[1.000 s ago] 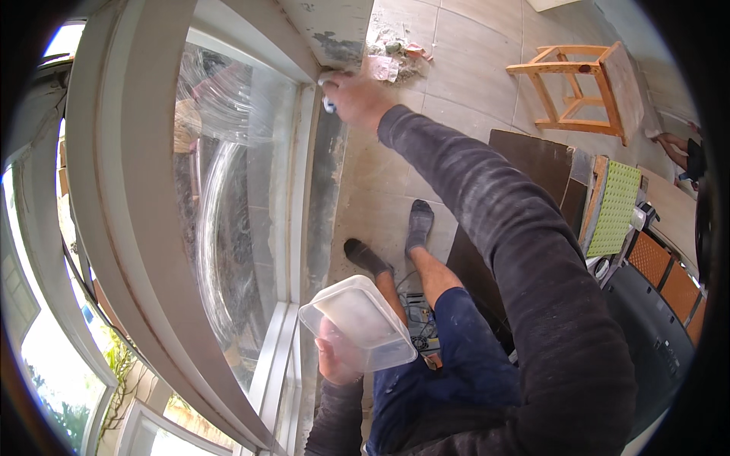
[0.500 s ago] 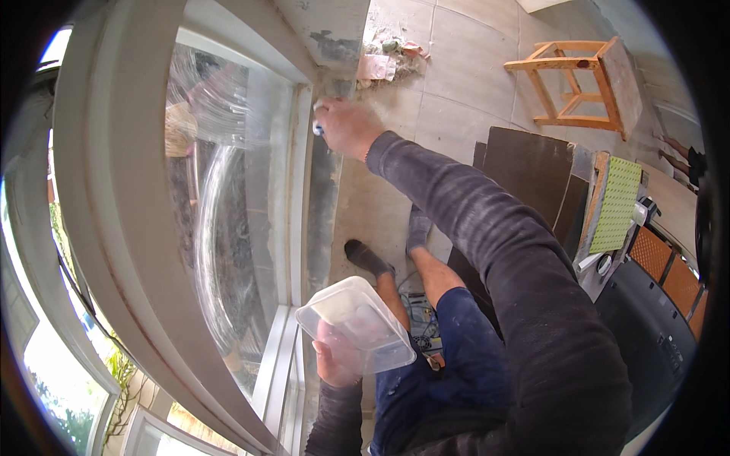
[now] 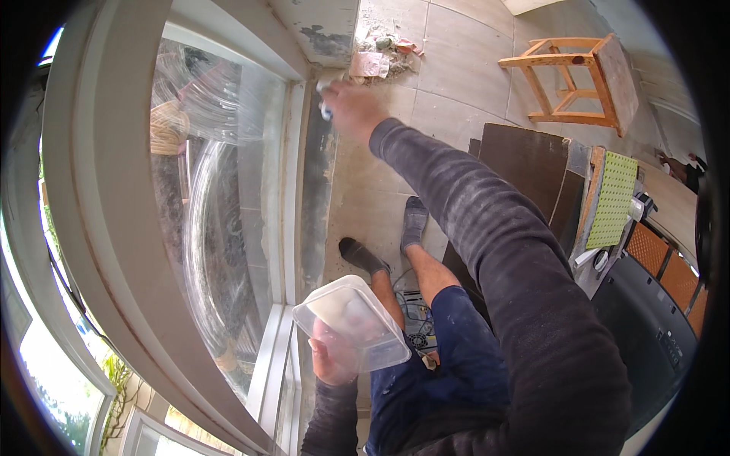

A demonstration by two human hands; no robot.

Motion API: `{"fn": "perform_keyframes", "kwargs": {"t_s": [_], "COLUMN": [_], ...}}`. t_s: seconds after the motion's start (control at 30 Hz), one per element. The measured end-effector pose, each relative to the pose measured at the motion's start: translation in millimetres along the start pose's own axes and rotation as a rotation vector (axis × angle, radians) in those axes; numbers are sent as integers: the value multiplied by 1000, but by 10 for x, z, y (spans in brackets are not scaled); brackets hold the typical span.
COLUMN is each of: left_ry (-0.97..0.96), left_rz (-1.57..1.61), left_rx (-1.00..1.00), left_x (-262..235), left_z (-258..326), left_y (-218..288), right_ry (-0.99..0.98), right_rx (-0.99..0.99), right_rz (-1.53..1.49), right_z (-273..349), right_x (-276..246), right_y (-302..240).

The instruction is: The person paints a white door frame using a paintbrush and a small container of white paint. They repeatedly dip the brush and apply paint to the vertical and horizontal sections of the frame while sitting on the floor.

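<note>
My left hand (image 3: 327,363) supports a translucent plastic tub (image 3: 376,334) from beneath and behind, tilted, with something whitish inside. My right hand (image 3: 353,110), blurred, is closed around a small white-and-blue wad (image 3: 326,112); whether it is cloth or sponge I cannot tell. That hand hovers at the far end of the window's inner ledge (image 3: 312,190), beside the frame (image 3: 291,152) and apart from the glass. The window glass (image 3: 251,182) bears broad, whitish curved smears.
Torn pink paper and rubble (image 3: 376,61) lie on the tiled floor beyond my right hand. A wooden stool (image 3: 570,91) lies on its side at far right. Dark boards (image 3: 517,163), a green perforated panel (image 3: 614,201) and a black screen back (image 3: 646,334) stand to my right.
My right hand has moved farther away and a little right, off the window frame, still gripping the wad. The tub stays in my left hand, nearly unmoved. The view has shifted slightly.
</note>
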State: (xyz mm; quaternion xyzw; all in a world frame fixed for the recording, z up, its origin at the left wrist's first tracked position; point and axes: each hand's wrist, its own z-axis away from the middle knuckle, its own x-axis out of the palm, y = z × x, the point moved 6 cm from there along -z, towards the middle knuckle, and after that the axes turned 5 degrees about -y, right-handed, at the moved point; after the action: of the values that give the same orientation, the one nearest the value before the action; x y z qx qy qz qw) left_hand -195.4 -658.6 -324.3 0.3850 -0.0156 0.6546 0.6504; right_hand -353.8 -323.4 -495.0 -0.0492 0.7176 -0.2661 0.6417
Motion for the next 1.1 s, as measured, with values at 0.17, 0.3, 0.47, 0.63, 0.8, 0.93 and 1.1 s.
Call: {"fn": "perform_keyframes", "kwargs": {"t_s": [0.17,0.3,0.47,0.63,0.8,0.93,1.1], "left_ry": [24,7,-1,23,10,-25,-21], "left_rz": [12,6,-15,16,71,84,73], "left_rx": [26,24,54,56,-53,-60,-59], "left_x": [-151,-55,-70,-65,-279,-243,-187], "left_z": [61,41,6,47,210,235,243], "left_y": [-32,-6,10,-10,-176,-269,-286], "right_ry": [-357,25,-329,-600,-372,23,-351], "right_rx": [-8,73,-156,-176,139,-6,-190], "right_rz": [-134,-115,-39,-569,-453,22,-59], "right_z": [176,-114,592,1567,692,-29,934], "right_x": [0,-191,496,831,619,-254,593], "right_y": [-535,-231,-791,-1545,-475,30,-620]}}
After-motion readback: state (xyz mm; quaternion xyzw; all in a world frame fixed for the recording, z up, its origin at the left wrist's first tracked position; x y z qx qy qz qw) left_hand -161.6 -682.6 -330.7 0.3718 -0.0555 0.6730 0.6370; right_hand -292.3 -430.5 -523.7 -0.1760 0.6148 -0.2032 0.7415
